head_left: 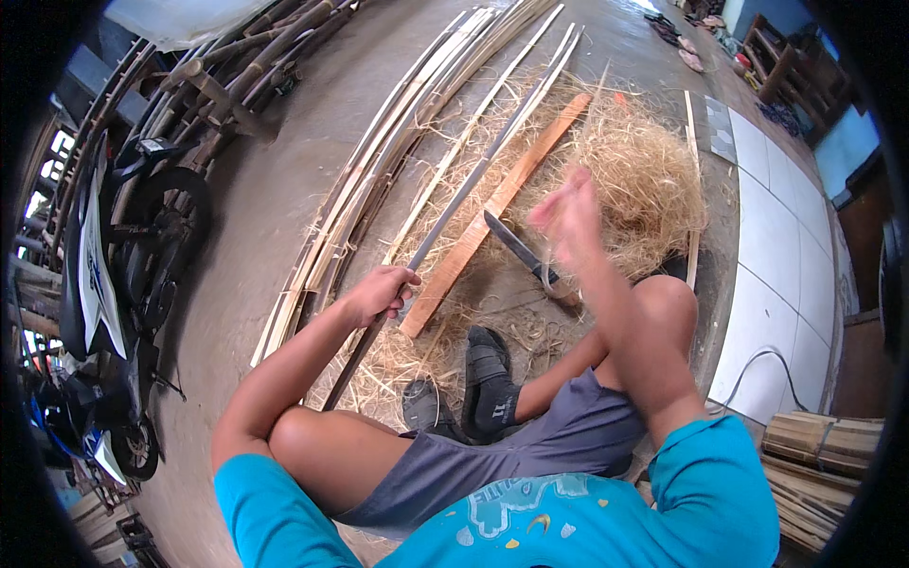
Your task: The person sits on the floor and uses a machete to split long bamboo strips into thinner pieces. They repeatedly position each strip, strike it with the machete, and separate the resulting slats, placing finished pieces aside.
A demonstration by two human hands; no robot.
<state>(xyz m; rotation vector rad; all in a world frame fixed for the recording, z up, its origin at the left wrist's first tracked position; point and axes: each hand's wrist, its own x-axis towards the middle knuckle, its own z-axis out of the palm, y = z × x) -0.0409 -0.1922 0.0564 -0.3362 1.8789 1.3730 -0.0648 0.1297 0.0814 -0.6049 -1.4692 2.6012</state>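
My left hand (381, 293) is closed around a long dark bamboo strip (462, 206), which slants from beside my left knee up and away to the right. Raised over the shavings, my right hand (572, 220) is blurred, its fingers stretched out and nothing visible in them. Just below it lies a knife (517, 249) with a dark blade, its tip pointing far left and its handle end partly among curled shavings. Between the strip and the knife, a reddish-brown wooden plank (492, 216) rests on the floor, running the same way as the strip.
A heap of pale shavings (636, 180) spreads beyond my right hand. Long pale strips (365, 180) lie in a bundle at left. A motorcycle (104, 256) and bamboo poles (213, 80) stand farther left. White tiles (772, 275) edge the right, with bundled slats (810, 454) nearer me.
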